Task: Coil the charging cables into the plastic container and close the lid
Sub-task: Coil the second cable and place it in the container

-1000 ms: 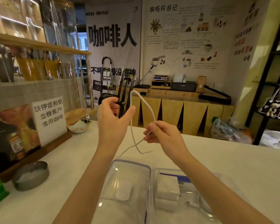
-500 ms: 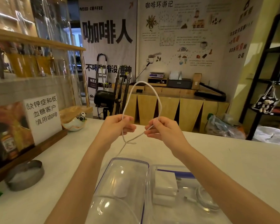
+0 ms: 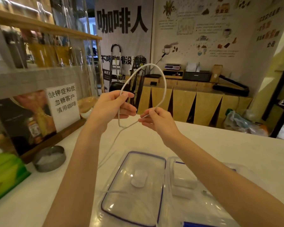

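A tin (image 3: 49, 158) sits far left on the counter (image 3: 220, 145). The left hand (image 3: 111, 107) and right hand (image 3: 157, 119) each pinch the white cable (image 3: 164, 82), looped between them above the lid (image 3: 134, 187) and the container (image 3: 195, 190) beside it.

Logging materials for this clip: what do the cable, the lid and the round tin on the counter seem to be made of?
Cable: white, matte, likely rubbery plastic sheath; bends in a smooth loop. Lid: clear glossy plastic with a purple rim line; the counter shows through it. Round tin: dull grey metal, apparently, brushed-looking.
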`<state>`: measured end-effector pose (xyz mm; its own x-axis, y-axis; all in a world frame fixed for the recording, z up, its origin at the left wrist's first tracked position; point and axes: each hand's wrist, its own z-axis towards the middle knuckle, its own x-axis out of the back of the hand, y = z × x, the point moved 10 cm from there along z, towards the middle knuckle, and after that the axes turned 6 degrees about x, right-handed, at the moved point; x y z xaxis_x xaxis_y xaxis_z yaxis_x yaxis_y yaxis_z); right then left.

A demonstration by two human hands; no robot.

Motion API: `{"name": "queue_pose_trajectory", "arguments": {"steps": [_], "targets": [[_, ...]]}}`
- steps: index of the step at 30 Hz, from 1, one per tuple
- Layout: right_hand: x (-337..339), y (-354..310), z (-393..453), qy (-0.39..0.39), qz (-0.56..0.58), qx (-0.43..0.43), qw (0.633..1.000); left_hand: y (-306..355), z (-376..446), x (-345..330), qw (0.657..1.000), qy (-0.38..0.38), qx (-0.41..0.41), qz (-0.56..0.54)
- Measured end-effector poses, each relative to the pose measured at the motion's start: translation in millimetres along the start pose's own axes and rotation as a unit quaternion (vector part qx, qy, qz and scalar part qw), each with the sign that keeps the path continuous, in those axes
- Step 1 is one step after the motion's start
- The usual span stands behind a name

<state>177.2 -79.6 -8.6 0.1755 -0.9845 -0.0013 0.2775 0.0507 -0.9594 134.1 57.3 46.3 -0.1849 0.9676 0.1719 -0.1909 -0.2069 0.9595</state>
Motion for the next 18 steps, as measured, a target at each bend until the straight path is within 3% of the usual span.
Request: {"name": "queue_pose_trajectory", "arguments": {"steps": [8, 11, 14, 18], "targets": [[47, -46, -1, 0.107, 0.095, 0.05, 0.989, 14, -9, -9, 0.998, -0.052, 0.008, -0.028], [84, -54, 1, 0.173, 0.175, 0.031, 0.969, 3, -11, -31, 0.988, -0.145, 0.045, -0.025], [116, -42, 4, 0.232, 0.17, -0.001, 0.958, 3, -17, -49, 0.959, -0.246, 0.065, -0.122], [119, -10, 4, 0.173, 0.087, -0.056, 0.979, 13, -14, -56, 0.937, -0.247, 0.059, -0.239]]}}
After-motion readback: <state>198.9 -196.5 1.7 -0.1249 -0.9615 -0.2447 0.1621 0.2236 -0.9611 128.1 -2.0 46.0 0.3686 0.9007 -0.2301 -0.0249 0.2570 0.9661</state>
